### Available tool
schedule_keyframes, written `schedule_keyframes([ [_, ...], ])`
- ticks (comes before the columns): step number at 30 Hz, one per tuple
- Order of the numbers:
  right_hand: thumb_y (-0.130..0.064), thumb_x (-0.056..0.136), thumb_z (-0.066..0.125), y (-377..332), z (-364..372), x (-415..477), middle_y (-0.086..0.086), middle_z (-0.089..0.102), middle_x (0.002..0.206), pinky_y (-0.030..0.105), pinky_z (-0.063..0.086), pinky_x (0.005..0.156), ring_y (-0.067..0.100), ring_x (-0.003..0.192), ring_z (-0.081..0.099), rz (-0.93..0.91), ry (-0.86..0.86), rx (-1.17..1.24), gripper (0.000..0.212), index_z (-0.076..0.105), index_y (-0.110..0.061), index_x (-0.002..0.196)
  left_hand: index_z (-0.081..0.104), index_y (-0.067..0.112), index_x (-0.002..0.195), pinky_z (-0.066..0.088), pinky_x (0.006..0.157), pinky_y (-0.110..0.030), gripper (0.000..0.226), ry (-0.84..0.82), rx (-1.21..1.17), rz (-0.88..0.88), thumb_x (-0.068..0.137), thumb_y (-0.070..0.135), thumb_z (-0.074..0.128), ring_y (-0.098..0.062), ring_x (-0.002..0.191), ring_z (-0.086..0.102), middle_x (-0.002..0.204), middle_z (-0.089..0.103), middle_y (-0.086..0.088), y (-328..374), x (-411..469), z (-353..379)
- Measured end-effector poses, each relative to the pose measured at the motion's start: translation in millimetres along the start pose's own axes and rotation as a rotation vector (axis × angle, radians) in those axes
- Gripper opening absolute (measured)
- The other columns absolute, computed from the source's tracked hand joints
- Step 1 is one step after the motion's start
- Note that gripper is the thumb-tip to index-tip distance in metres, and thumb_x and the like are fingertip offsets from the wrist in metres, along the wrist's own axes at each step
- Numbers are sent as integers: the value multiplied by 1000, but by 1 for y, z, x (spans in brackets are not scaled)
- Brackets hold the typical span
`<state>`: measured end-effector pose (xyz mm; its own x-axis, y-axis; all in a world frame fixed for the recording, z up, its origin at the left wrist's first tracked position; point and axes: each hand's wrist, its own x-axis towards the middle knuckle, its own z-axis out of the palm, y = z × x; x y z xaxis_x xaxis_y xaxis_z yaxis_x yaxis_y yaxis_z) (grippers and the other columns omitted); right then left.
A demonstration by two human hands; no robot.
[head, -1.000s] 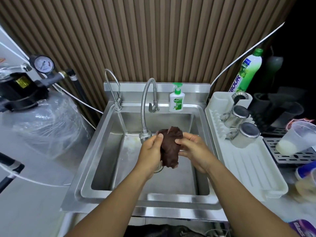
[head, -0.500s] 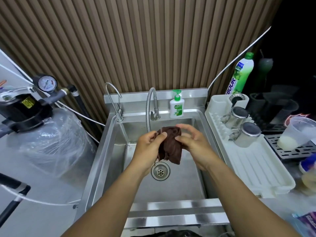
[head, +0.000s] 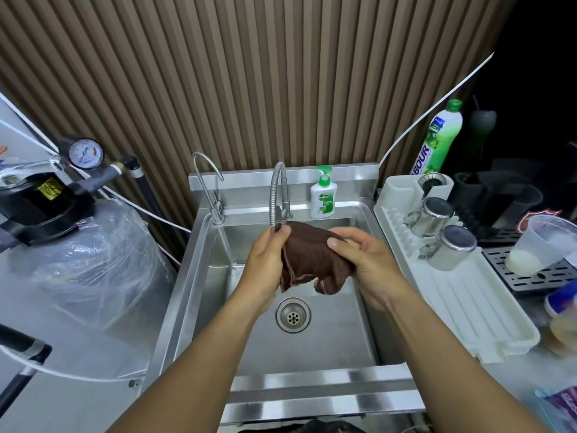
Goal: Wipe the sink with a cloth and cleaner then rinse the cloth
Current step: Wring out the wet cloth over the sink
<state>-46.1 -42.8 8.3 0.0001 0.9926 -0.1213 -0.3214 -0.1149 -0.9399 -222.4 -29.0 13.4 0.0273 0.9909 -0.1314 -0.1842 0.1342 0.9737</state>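
Rinse step, I'd say: left hand (head: 265,264) and right hand (head: 362,257) both grip brown cloth (head: 312,260) under flexible faucet (head: 278,195); next needs water running.

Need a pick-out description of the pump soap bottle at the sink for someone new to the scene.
Find the steel sink in the middle; on its back rim, just right of the ribbed flexible tap, stands the pump soap bottle. It is short and white with a green pump head, unlike the taller green-capped squeeze bottle farther right behind the white drying rack.
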Motion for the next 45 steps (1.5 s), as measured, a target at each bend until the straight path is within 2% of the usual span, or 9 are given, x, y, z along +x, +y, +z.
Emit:
schedule_keyframes([
  [4, -7, 81, 77, -9, 5, 0, 12, 77, 90, 37, 59, 74, 25, 81, 73, -46, 13, -2, 44, 62, -11, 122, 70, 6, 110, 57, 93, -44, 18, -69, 2, 34, 92, 5, 69, -29, 99, 72, 107, 75, -18, -9, -2, 3],
  [9, 9, 85, 70, -16, -18, -8, 29, 69, 94, 34, 60, 78, 35, 84, 70, 85, -40, -83, 58, 52, -17, 133, 66, 2, 112, 60, 82, -38, 18, -94, -177, -67, 101, 6, 53, -28, 92, 73, 103, 75, -19, -10, -2, 4],
  [17, -4, 94, 66, -12, -20, -9, 18, 70, 90, 34, 56, 72, 22, 76, 67, -78, 259, -21, 28, 59, -17, 118, 67, 16, 111, 59, 75, -30, 20, -101, -126, -68, 106, 15, 47, -20, 97, 74, 104, 77, -8, -12, -9, 25],
  [24, -4, 95, 61, -4, -15, -16, 12, 71, 89, 36, 57, 62, 21, 65, 68, 343, 81, 180, 51, 39, -22, 138, 64, 17, 117, 59, 73, -30, 20, -40, -275, -126, 107, 18, 47, -20, 98, 73, 107, 76, -11, -8, -7, 26],
  [28, -24, 96, 64, -7, -12, -16, 15, 71, 91, 51, 49, 94, 27, 69, 64, 485, -22, 95, 55, 35, -24, 142, 64, 17, 122, 61, 79, -35, 23, -49, -354, -154, 106, 18, 47, -22, 101, 72, 112, 74, -13, -7, -9, 20],
  [34, -21, 98, 61, -8, -5, -7, 6, 74, 84, 38, 48, 72, 21, 57, 65, 431, 30, 117, 47, 38, -31, 139, 62, 16, 126, 61, 81, -36, 25, -46, -406, -179, 105, 19, 49, -25, 108, 71, 118, 72, -15, -2, -11, 15],
  [38, 7, 92, 60, -8, -4, -3, 12, 72, 119, 42, 56, 85, 26, 86, 75, 203, 91, 215, 66, 42, -29, 143, 60, 14, 130, 57, 93, -41, 28, -60, -386, -173, 105, 19, 48, -26, 114, 68, 122, 71, -14, 0, -11, 12],
  [41, 16, 88, 59, -11, 1, -1, 13, 71, 123, 38, 57, 89, 25, 109, 70, 40, 134, 305, 70, 45, -26, 142, 62, 14, 126, 59, 90, -41, 26, -83, -342, -167, 105, 19, 48, -26, 111, 70, 121, 72, -14, 1, -9, 12],
  [45, 5, 86, 69, -11, 8, -4, 16, 75, 110, 32, 61, 79, 23, 94, 75, 110, 135, 328, 60, 47, -17, 137, 65, 10, 119, 60, 81, -44, 20, -82, -268, -122, 101, 12, 57, -33, 106, 71, 115, 73, -19, -2, -5, 9],
])
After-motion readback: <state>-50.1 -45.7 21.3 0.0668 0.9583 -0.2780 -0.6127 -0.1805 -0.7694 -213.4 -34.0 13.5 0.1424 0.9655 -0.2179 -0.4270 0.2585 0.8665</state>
